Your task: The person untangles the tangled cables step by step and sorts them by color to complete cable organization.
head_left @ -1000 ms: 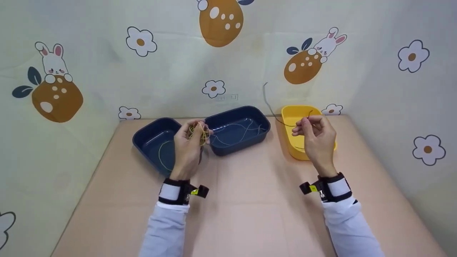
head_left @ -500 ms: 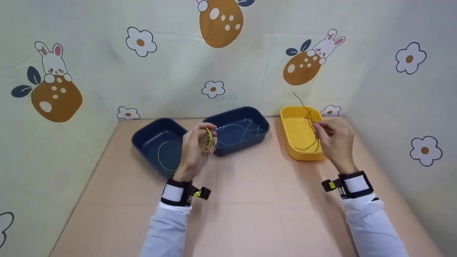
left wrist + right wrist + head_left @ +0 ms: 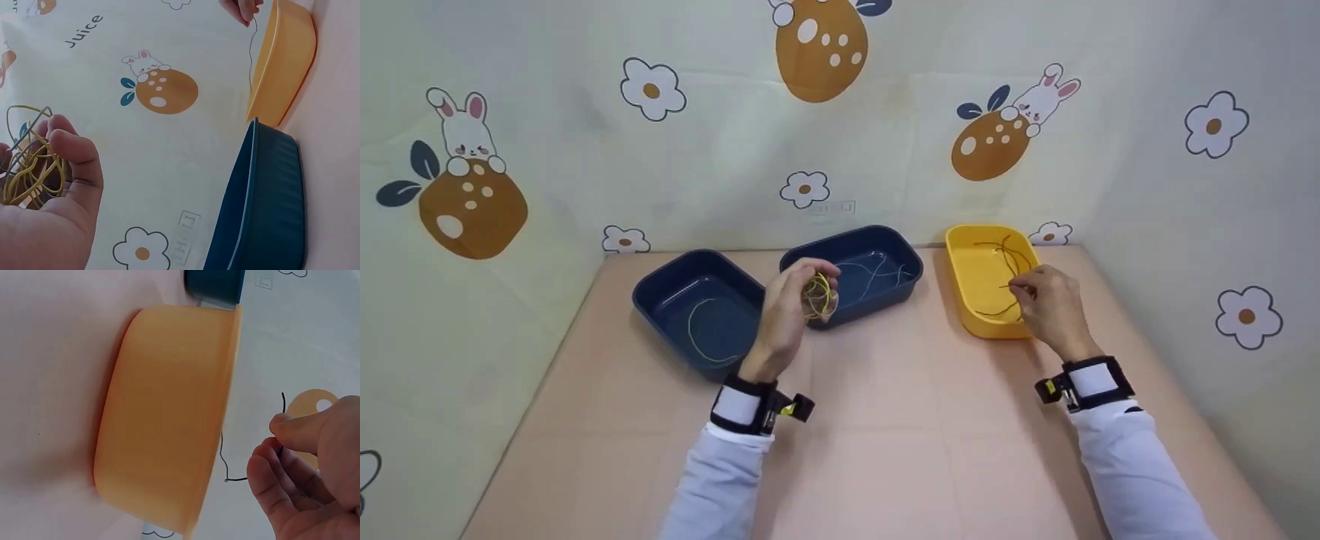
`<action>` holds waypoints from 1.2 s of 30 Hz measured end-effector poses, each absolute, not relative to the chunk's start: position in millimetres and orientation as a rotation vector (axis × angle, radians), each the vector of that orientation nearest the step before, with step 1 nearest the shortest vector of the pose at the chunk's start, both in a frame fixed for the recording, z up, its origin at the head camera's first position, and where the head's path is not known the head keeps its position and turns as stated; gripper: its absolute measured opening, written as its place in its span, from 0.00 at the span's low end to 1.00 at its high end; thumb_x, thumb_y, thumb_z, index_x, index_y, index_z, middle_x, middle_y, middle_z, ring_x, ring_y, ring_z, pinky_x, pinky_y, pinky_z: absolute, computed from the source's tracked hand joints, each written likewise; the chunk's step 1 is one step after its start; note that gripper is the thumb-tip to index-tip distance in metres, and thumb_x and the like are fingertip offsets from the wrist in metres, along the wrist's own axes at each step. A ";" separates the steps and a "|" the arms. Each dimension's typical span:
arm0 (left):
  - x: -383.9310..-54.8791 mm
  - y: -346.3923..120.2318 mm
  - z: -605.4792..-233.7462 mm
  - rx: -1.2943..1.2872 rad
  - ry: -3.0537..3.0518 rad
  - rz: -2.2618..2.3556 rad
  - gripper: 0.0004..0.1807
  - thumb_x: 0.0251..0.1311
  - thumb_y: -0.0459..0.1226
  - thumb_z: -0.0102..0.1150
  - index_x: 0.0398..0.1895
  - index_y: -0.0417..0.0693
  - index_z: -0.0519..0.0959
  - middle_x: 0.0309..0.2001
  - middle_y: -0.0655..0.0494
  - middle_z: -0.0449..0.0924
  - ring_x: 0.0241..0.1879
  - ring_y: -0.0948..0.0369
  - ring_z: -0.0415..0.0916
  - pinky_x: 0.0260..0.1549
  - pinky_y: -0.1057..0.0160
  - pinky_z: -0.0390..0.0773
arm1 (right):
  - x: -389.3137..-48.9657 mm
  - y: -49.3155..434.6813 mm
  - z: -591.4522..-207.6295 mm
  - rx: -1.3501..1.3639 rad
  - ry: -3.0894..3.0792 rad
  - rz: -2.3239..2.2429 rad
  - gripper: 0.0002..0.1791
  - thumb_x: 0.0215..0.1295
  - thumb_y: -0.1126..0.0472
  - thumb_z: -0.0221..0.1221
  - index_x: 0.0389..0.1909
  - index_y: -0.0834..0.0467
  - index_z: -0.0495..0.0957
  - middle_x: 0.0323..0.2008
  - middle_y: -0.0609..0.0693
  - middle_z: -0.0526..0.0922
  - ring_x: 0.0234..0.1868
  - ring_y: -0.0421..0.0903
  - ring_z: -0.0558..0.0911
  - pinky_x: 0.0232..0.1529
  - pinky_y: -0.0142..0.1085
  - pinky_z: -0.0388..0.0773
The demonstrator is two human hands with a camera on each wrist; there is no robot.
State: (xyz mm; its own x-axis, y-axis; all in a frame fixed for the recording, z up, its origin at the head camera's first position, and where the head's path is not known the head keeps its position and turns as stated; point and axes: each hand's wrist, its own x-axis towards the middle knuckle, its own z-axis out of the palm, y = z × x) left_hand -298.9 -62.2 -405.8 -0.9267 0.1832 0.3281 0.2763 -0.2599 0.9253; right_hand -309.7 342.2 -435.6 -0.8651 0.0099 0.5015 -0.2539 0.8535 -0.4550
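Observation:
My left hand (image 3: 784, 319) curls its fingers round a tangled bundle of yellow and grey wires (image 3: 817, 296), above the table between two dark blue boxes. The loops of the bundle show plainly in the left wrist view, within the bent fingers (image 3: 73, 147). My right hand (image 3: 1054, 307) is at the near right side of the yellow box (image 3: 986, 328). Between thumb and fingers it pinches a thin dark wire (image 3: 283, 402), one end of which sticks up past the thumb in the right wrist view. Several dark wires (image 3: 1011, 259) show in and over the yellow box.
A blue box (image 3: 720, 262) at the left holds a curved yellow-green wire (image 3: 690, 334). The middle blue box (image 3: 859, 309) has thin pale wires (image 3: 877, 277) inside. All boxes stand toward the back of the pink-covered table (image 3: 877, 450), before a patterned wall.
My right hand moved right, then slightly down and left, lowering the dark wire at the yellow box. My left hand shifted right with its bundle, away from the left blue box.

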 end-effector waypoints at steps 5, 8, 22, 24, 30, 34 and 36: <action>-291.8 -52.9 -402.3 -0.629 -1.929 -2.326 0.25 0.87 0.39 0.35 0.55 0.34 0.84 0.45 0.49 0.83 0.40 0.57 0.83 0.35 0.65 0.83 | -312.1 343.9 -439.7 0.176 -2.650 0.714 0.12 0.73 0.80 0.61 0.49 0.73 0.91 0.47 0.72 0.92 0.49 0.70 0.91 0.54 0.64 0.90; -288.2 -46.9 -402.1 -0.645 -1.938 -2.340 0.25 0.88 0.40 0.34 0.58 0.35 0.83 0.47 0.49 0.83 0.45 0.57 0.82 0.40 0.64 0.85 | -310.0 340.6 -437.9 0.183 -2.686 0.705 0.14 0.72 0.82 0.58 0.51 0.74 0.90 0.49 0.74 0.92 0.52 0.72 0.90 0.58 0.66 0.88; -278.5 -29.7 -401.2 -0.741 -1.930 -2.331 0.24 0.88 0.39 0.35 0.65 0.32 0.78 0.50 0.44 0.79 0.42 0.57 0.80 0.36 0.66 0.80 | -275.7 242.5 -400.1 0.531 -2.389 0.839 0.04 0.75 0.69 0.71 0.45 0.65 0.92 0.39 0.58 0.93 0.40 0.54 0.87 0.44 0.35 0.82; -278.2 -29.4 -401.6 -0.738 -1.923 -2.321 0.24 0.88 0.40 0.35 0.64 0.33 0.78 0.49 0.47 0.78 0.42 0.58 0.80 0.37 0.66 0.80 | -269.6 226.6 -396.3 0.608 -2.356 0.885 0.02 0.75 0.69 0.71 0.44 0.63 0.92 0.37 0.55 0.92 0.36 0.50 0.85 0.41 0.32 0.80; -275.5 -30.0 -402.6 -0.740 -1.899 -2.279 0.20 0.88 0.42 0.36 0.56 0.41 0.78 0.47 0.51 0.78 0.41 0.58 0.79 0.38 0.65 0.81 | -257.9 189.7 -392.8 0.785 -2.326 1.036 0.02 0.76 0.66 0.71 0.41 0.58 0.91 0.34 0.49 0.92 0.33 0.40 0.80 0.36 0.32 0.79; -273.9 -28.8 -404.0 -0.735 -1.894 -2.263 0.19 0.88 0.44 0.36 0.54 0.43 0.77 0.45 0.53 0.78 0.41 0.59 0.79 0.40 0.65 0.81 | -253.0 174.3 -396.8 0.823 -2.304 1.152 0.03 0.77 0.63 0.71 0.41 0.57 0.92 0.34 0.47 0.93 0.32 0.38 0.79 0.35 0.31 0.77; -273.9 -27.9 -404.7 -0.726 -1.895 -2.261 0.19 0.88 0.44 0.36 0.54 0.43 0.76 0.45 0.54 0.77 0.41 0.59 0.79 0.40 0.65 0.81 | -251.4 169.1 -398.4 0.827 -2.298 1.180 0.03 0.77 0.62 0.71 0.41 0.56 0.92 0.35 0.46 0.93 0.33 0.38 0.79 0.35 0.32 0.77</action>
